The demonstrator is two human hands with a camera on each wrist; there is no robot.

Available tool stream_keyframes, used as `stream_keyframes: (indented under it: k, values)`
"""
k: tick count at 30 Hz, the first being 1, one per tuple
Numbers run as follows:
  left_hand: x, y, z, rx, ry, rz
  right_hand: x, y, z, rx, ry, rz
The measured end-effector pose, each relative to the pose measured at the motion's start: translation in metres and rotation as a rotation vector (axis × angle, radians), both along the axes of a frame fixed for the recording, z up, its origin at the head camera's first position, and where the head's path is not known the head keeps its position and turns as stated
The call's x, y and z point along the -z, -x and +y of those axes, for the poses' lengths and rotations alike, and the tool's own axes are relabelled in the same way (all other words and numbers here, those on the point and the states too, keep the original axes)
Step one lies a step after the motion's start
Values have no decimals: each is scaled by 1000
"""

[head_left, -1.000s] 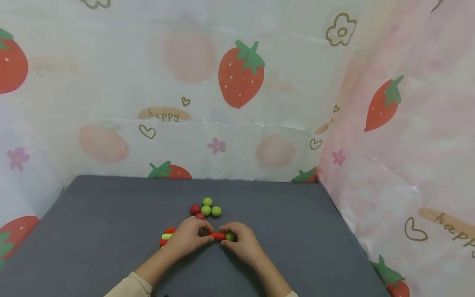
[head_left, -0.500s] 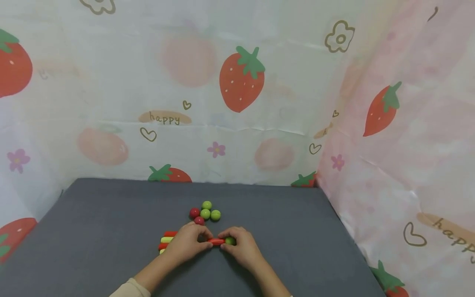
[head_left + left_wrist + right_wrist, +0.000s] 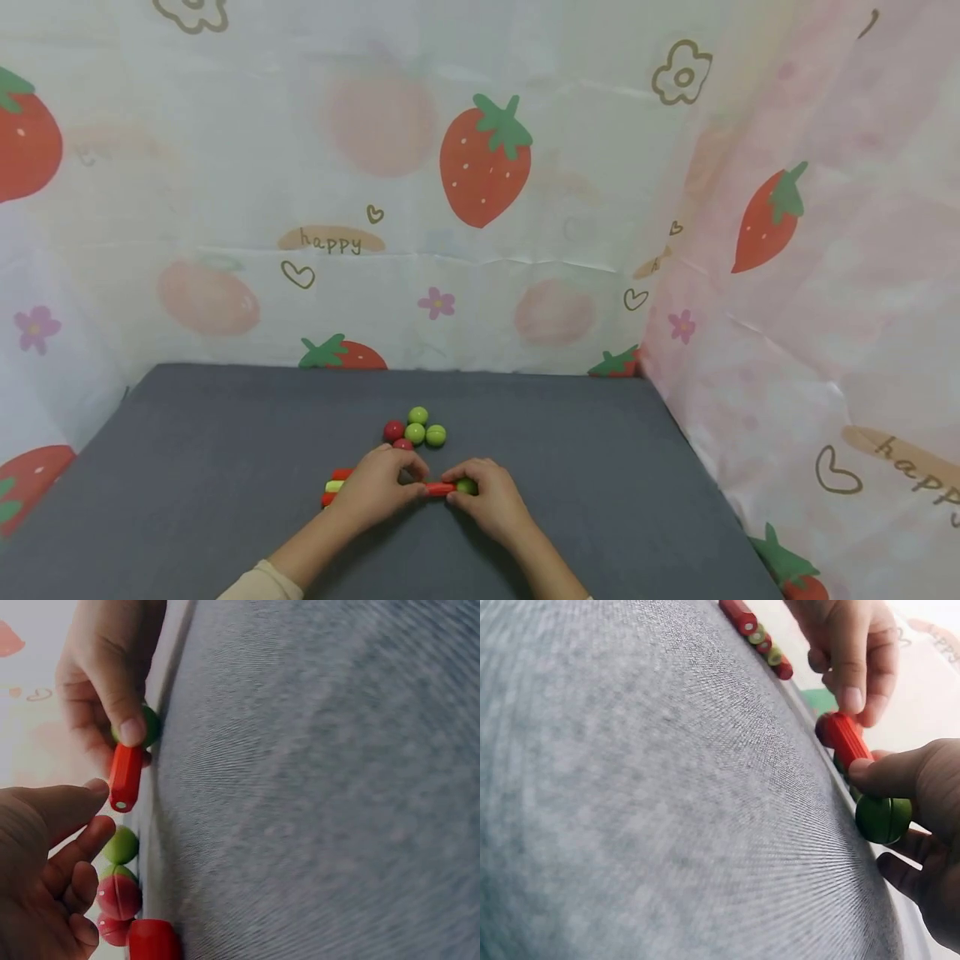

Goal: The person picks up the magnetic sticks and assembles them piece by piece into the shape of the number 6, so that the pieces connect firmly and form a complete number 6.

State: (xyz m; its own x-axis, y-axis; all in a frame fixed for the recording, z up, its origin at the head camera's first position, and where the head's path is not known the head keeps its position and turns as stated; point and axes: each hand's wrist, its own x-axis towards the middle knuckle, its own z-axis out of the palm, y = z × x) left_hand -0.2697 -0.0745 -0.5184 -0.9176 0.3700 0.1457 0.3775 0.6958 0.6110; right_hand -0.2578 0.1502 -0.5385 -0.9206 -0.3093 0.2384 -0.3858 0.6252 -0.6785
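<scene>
My right hand [image 3: 491, 500] pinches a short faceted red stick [image 3: 440, 490] near its right end, where a green ball [image 3: 883, 819] sits between the fingers. Whether ball and stick are joined cannot be told. At the stick's other end is my left hand [image 3: 382, 487], thumb and index finger parted. In the left wrist view the left hand [image 3: 45, 855] has its thumb tip just beside the red stick [image 3: 125, 776], whose free end shows a small pale hole. Left of that hand, red and yellow-green sticks [image 3: 334, 486] lie in a row, partly hidden by it.
Behind the hands, green balls [image 3: 417, 415] and red balls [image 3: 393, 430] lie in a cluster on the grey table [image 3: 225, 433]. A strawberry-print cloth [image 3: 480, 275] hangs behind the table's far edge and along its sides.
The left thumb and index finger, earlier pinching the red stick's left end, have spread and drawn slightly left. The right hand stays nearly in place with the stick and green ball.
</scene>
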Motion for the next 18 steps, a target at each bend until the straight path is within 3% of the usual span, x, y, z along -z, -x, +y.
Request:
stream_keyframes:
  k: [7,13,18]
  values:
    - [-9,0,-6,-95,-34,30,1,-2,-2,2,-4,3]
    - [-16,6,-12,-174,-14,32,0,-3,-1,6,-11,-4]
    - [-15,13,-17,-210,9,37,-1,-2,-1,13,-20,-14]
